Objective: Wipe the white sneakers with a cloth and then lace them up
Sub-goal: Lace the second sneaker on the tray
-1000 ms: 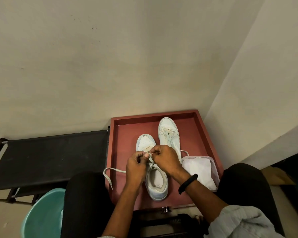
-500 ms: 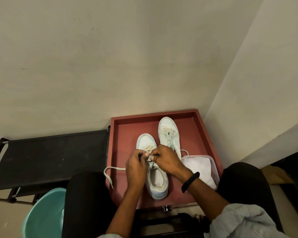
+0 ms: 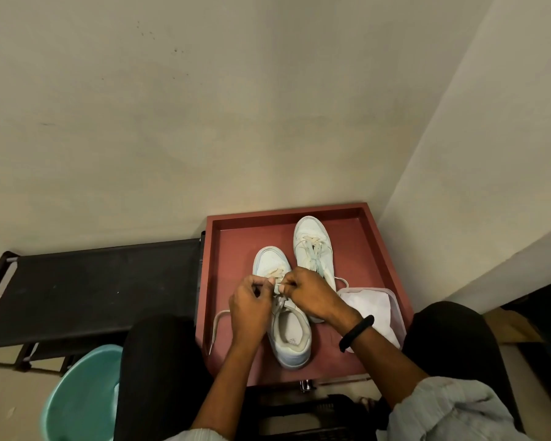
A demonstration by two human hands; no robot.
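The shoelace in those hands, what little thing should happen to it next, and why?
Probably pull the lace snug through the eyelet. Both the left hand and the right hand pinch it over the near sneaker, whose upper part looks unlaced, and a long slack end trails left across the tray. The far sneaker already looks laced.

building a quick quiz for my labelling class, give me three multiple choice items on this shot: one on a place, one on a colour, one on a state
1. Where is the cloth relative to the near sneaker?
A. to its left
B. under it
C. to its right

2. What colour is the tray?
A. red
B. blue
C. green

3. What are the left hand and right hand doing?
A. resting flat on the tray
B. both pinching the lace
C. wringing the cloth

Answers:
1. C, it lies by the tray's right wall.
2. A, the rim and floor are red.
3. B, both hands curl onto the lace over the sneaker.
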